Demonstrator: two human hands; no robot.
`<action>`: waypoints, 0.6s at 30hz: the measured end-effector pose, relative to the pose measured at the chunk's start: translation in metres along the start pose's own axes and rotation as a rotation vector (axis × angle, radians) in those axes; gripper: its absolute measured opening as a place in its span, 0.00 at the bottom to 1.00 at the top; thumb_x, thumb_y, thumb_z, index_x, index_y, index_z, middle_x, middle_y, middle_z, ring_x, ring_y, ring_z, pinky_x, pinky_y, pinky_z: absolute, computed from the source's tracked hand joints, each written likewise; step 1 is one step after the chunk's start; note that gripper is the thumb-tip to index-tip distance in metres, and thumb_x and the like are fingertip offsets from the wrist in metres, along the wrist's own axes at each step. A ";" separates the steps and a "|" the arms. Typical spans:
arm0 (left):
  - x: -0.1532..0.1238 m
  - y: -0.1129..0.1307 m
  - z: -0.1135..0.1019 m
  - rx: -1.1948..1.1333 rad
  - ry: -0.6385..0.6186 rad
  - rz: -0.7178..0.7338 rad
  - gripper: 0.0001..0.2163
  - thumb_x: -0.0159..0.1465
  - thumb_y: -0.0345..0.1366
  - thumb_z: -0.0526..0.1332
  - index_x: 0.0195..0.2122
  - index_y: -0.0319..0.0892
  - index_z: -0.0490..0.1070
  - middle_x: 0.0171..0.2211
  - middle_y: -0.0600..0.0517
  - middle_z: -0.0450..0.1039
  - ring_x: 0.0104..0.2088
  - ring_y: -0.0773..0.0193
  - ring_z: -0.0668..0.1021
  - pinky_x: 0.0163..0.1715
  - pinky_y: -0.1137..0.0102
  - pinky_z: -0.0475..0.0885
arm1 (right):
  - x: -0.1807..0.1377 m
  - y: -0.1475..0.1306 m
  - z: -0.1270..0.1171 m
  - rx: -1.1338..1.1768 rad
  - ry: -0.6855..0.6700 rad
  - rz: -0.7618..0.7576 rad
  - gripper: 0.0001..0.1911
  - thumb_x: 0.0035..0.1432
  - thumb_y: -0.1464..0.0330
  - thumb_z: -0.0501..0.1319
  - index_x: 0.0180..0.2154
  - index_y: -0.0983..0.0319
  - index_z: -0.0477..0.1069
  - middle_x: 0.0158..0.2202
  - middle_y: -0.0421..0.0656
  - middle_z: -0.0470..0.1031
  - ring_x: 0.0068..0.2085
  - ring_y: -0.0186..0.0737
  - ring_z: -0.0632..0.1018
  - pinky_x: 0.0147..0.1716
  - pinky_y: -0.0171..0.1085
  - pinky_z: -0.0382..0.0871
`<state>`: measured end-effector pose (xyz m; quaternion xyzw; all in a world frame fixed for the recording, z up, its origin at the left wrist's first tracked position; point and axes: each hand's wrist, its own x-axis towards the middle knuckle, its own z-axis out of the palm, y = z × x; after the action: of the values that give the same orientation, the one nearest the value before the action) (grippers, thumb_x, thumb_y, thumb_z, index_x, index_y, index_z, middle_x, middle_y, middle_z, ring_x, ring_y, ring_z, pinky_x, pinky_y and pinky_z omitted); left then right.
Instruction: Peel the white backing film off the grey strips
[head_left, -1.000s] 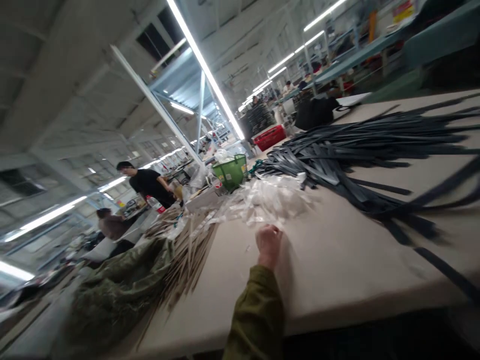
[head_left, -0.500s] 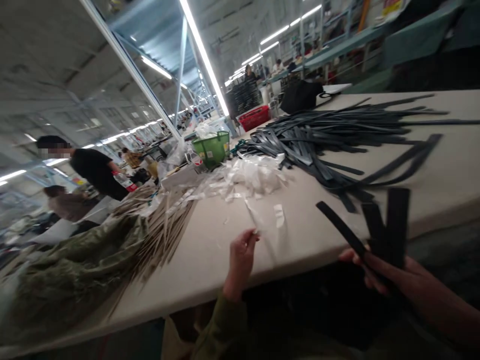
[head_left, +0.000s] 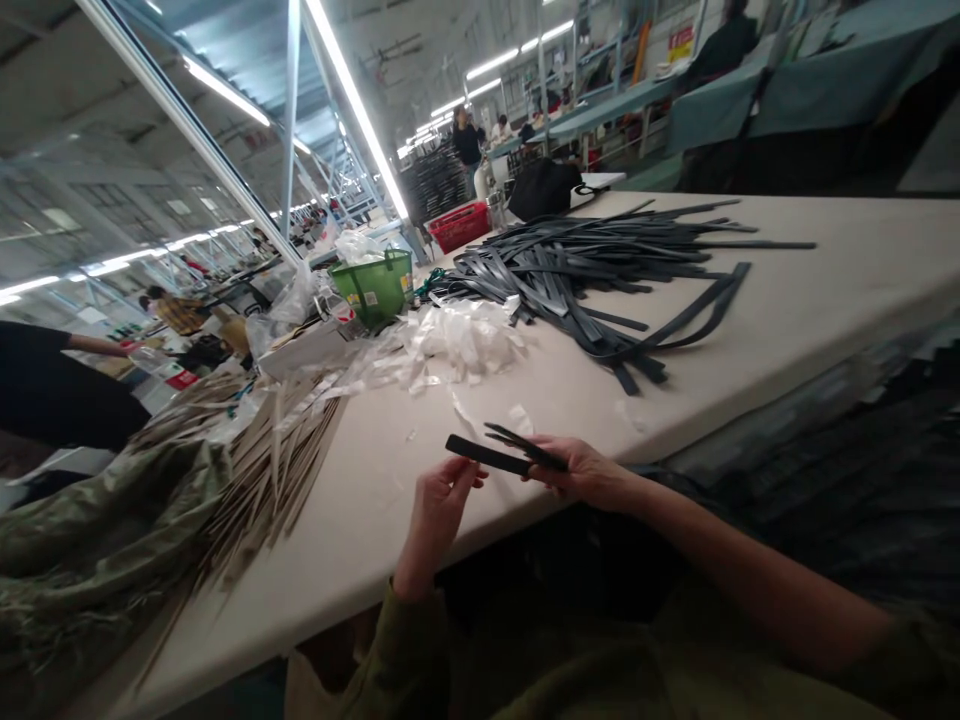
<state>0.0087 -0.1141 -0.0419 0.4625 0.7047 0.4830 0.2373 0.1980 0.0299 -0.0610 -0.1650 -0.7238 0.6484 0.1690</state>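
Observation:
My right hand (head_left: 583, 470) is closed around a few black straps (head_left: 501, 452) and holds them flat over the near edge of the beige table (head_left: 787, 300). My left hand (head_left: 439, 510) pinches the left end of the lowest strap between thumb and fingers. A clear plastic strip (head_left: 463, 411) lies on the table just beyond the straps. Farther back sits a heap of clear plastic wrappers (head_left: 457, 345), and behind it a large pile of long black straps (head_left: 592, 265).
A green basket (head_left: 375, 287) and a white box (head_left: 304, 350) stand at the table's far left. Thin tan strips (head_left: 262, 455) and olive cloth (head_left: 90, 540) cover the left end. A black bag (head_left: 544, 187) and red crate (head_left: 459, 225) sit behind. Other people work at left and far back.
The camera tilted down and right. My right hand came into view with the black straps and brought them level over the table edge. My left hand let go of the plastic strip and took the strap's end.

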 end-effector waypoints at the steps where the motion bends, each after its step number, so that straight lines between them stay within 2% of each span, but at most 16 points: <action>1: 0.004 0.001 -0.003 -0.013 0.005 0.011 0.11 0.64 0.43 0.61 0.38 0.43 0.80 0.28 0.53 0.81 0.29 0.62 0.81 0.35 0.68 0.74 | 0.006 0.002 0.003 -0.029 0.004 0.007 0.21 0.54 0.52 0.66 0.37 0.64 0.80 0.34 0.43 0.77 0.22 0.32 0.70 0.21 0.33 0.66; 4: 0.019 0.000 -0.010 -0.053 0.062 0.049 0.11 0.62 0.41 0.62 0.41 0.43 0.79 0.24 0.55 0.78 0.28 0.62 0.80 0.35 0.68 0.74 | 0.014 0.005 0.009 -0.041 0.028 0.075 0.18 0.53 0.55 0.67 0.33 0.64 0.80 0.19 0.36 0.69 0.18 0.29 0.65 0.17 0.30 0.58; 7: 0.028 -0.002 -0.015 -0.019 0.159 0.048 0.13 0.61 0.42 0.62 0.44 0.43 0.77 0.28 0.54 0.79 0.30 0.62 0.80 0.35 0.68 0.74 | 0.009 -0.002 0.011 0.010 0.041 0.119 0.21 0.55 0.53 0.65 0.34 0.65 0.80 0.16 0.34 0.66 0.16 0.29 0.64 0.16 0.30 0.57; 10: 0.020 0.000 -0.011 0.175 0.263 0.001 0.13 0.62 0.47 0.63 0.37 0.44 0.77 0.31 0.51 0.80 0.31 0.60 0.80 0.35 0.67 0.73 | 0.002 -0.017 0.008 0.152 0.085 0.126 0.25 0.55 0.50 0.64 0.35 0.66 0.80 0.14 0.31 0.61 0.16 0.28 0.59 0.19 0.32 0.61; 12: 0.007 0.002 -0.002 0.212 0.201 -0.034 0.14 0.64 0.48 0.61 0.31 0.44 0.77 0.29 0.51 0.80 0.32 0.59 0.80 0.35 0.67 0.72 | -0.001 -0.026 0.007 0.273 0.100 0.119 0.26 0.54 0.49 0.65 0.35 0.67 0.80 0.12 0.29 0.57 0.16 0.27 0.56 0.22 0.33 0.65; 13: 0.000 0.004 0.005 0.183 0.129 -0.036 0.13 0.64 0.47 0.61 0.32 0.44 0.77 0.30 0.51 0.81 0.33 0.59 0.80 0.37 0.67 0.72 | -0.002 -0.029 0.007 0.317 0.099 0.114 0.26 0.53 0.49 0.66 0.35 0.67 0.80 0.12 0.28 0.56 0.16 0.27 0.55 0.23 0.34 0.66; 16: -0.020 0.008 0.031 0.128 -0.045 0.021 0.10 0.60 0.42 0.66 0.39 0.44 0.79 0.38 0.51 0.82 0.38 0.58 0.80 0.41 0.67 0.72 | -0.002 -0.034 0.010 0.365 0.104 0.105 0.26 0.50 0.48 0.69 0.33 0.66 0.79 0.14 0.30 0.63 0.16 0.26 0.56 0.23 0.34 0.65; 18: -0.028 0.008 0.047 0.172 -0.091 0.035 0.08 0.59 0.40 0.66 0.36 0.43 0.80 0.35 0.51 0.81 0.36 0.59 0.79 0.40 0.67 0.72 | -0.001 -0.034 0.014 0.370 0.128 0.107 0.25 0.49 0.48 0.69 0.32 0.66 0.79 0.15 0.32 0.66 0.16 0.26 0.57 0.22 0.34 0.63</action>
<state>0.0621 -0.1165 -0.0582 0.5150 0.7237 0.4032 0.2200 0.1920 0.0136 -0.0285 -0.2101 -0.5705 0.7664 0.2074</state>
